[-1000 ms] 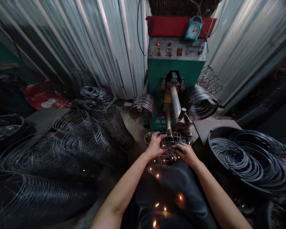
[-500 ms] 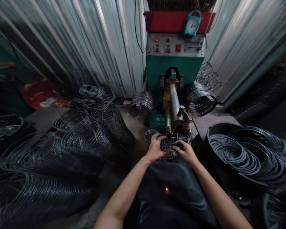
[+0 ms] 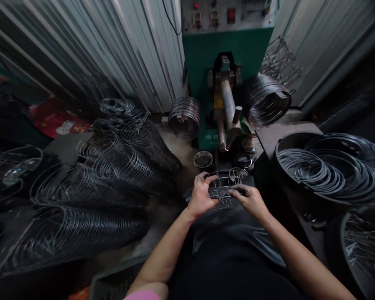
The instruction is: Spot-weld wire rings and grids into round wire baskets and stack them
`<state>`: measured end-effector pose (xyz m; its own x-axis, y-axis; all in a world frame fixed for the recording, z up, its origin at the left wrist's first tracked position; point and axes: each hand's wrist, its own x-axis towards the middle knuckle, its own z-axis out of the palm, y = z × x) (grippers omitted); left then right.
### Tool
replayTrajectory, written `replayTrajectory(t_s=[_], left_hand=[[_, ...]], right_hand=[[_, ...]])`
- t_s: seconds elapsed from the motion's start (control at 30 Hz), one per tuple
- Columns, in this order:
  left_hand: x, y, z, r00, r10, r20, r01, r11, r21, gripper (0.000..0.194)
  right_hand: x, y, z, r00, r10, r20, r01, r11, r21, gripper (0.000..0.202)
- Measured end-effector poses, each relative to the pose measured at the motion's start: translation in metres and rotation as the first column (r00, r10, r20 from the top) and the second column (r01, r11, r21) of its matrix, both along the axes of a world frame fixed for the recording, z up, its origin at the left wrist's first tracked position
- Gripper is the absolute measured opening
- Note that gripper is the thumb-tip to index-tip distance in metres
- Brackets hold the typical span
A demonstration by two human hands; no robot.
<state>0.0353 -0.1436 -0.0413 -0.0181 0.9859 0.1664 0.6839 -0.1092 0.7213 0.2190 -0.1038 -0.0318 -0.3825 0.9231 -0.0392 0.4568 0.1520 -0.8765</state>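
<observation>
Between my hands, above my lap, is a small round wire basket [image 3: 226, 180] with a grid of thin metal rods. My left hand [image 3: 202, 196] grips its left side, the thumb low and the fingers over the rim. On the right side, the thumb and fingers of my right hand [image 3: 246, 197] pinch the wire. Just beyond the basket are the arms and tips of a green spot welding machine [image 3: 226, 143], with a small bright glint at the tips. The basket is apart from those tips.
Stacks of wire rings [image 3: 118, 154] stand on the left. On the right, a round black tub [image 3: 279, 160] holds wire rings, and another tub [image 3: 342, 246] holds short rods. Wire coils [image 3: 185, 118] flank the machine. A small round dish [image 3: 203, 159] sits below it. A crate [image 3: 112, 275] is at lower left.
The basket has come back from the welder tips toward my body, still in both hands. My view has tilted downward, and the spark over my lap is gone.
</observation>
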Motion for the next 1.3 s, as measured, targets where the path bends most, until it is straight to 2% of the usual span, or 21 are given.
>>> replayTrajectory(t_s=[0.13, 0.2, 0.27, 0.33, 0.43, 0.57, 0.77, 0.87, 0.97, 1.1, 1.2, 1.3], left_hand=[[-0.007, -0.005, -0.014, 0.995, -0.089, -0.037, 0.082, 0.984, -0.161, 0.077], [-0.008, -0.009, -0.015, 0.984, -0.161, -0.076, 0.139, 0.961, -0.240, 0.089], [-0.005, -0.014, -0.015, 0.978, -0.163, -0.129, 0.121, 0.952, -0.282, 0.096], [0.004, -0.017, -0.018, 0.978, -0.075, -0.194, 0.024, 0.966, -0.257, 0.090], [0.019, -0.018, -0.027, 0.965, 0.049, -0.257, -0.090, 0.984, -0.151, 0.072], [0.030, -0.015, -0.041, 0.966, 0.043, -0.254, -0.053, 0.998, -0.032, 0.061], [0.025, -0.014, -0.049, 0.973, 0.035, -0.228, -0.036, 0.999, -0.002, 0.060], [0.026, -0.016, -0.047, 0.966, 0.044, -0.254, -0.048, 0.999, -0.010, 0.059], [0.028, -0.016, -0.043, 0.960, 0.039, -0.276, -0.052, 0.998, -0.039, 0.061], [0.028, -0.015, -0.039, 0.955, 0.033, -0.294, -0.053, 0.997, -0.059, 0.065], [0.029, -0.016, -0.037, 0.950, 0.044, -0.310, -0.069, 0.995, -0.069, 0.065], [0.030, -0.016, -0.034, 0.947, 0.047, -0.318, -0.077, 0.994, -0.082, 0.063]], right_hand=[[-0.006, -0.002, -0.021, 0.999, -0.002, 0.049, 0.006, 0.997, -0.080, 0.021], [-0.009, -0.005, -0.030, 0.997, -0.027, 0.068, 0.033, 0.996, -0.084, 0.020], [-0.010, -0.010, -0.034, 0.996, -0.037, 0.085, 0.043, 0.996, -0.077, 0.017], [-0.009, -0.015, -0.034, 0.993, -0.029, 0.116, 0.038, 0.997, -0.073, 0.015], [-0.004, -0.019, -0.032, 0.969, -0.043, 0.245, 0.058, 0.997, -0.056, 0.015], [0.003, -0.024, -0.031, 0.892, -0.072, 0.446, 0.091, 0.996, -0.020, 0.017], [-0.004, -0.028, -0.037, 0.793, -0.081, 0.604, 0.086, 0.996, 0.021, 0.020], [-0.007, -0.028, -0.043, 0.819, -0.114, 0.562, 0.132, 0.991, 0.008, 0.018], [-0.006, -0.028, -0.054, 0.899, -0.175, 0.401, 0.204, 0.978, -0.031, 0.018], [-0.003, -0.025, -0.063, 0.951, -0.215, 0.221, 0.247, 0.961, -0.128, 0.024], [-0.006, -0.025, -0.060, 0.961, -0.194, 0.198, 0.231, 0.955, -0.186, 0.024], [-0.011, -0.027, -0.055, 0.940, -0.239, 0.244, 0.285, 0.943, -0.171, 0.021]])
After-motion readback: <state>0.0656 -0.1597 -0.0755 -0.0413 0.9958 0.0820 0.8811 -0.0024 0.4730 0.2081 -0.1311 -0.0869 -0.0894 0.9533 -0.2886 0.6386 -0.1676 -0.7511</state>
